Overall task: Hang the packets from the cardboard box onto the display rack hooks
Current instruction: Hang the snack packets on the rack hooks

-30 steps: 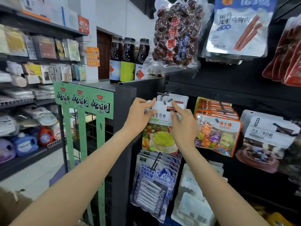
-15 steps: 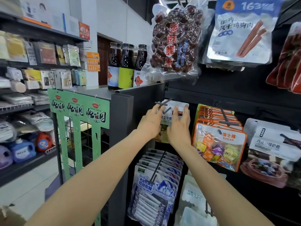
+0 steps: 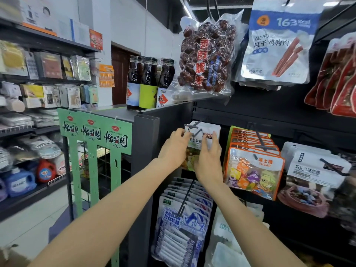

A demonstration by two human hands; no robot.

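Head view: both hands (image 3: 192,151) pinch packet (image 3: 204,132) on hook (image 3: 192,126)

A dark display rack (image 3: 260,110) carried its goods on projecting hooks. One grey hook (image 3: 193,128) held a white packet (image 3: 209,130) at its top edge. To the right, a second hook (image 3: 260,140) bore a row of orange-bordered sugar packets (image 3: 252,170), and beyond them hung white chocolate-candy packets (image 3: 316,170). Below, a slanting hook (image 3: 185,197) carried a stack of blue-and-white packets (image 3: 181,224). On the rack's flat grey top (image 3: 115,112) stood three dark bottles (image 3: 149,83), side by side.
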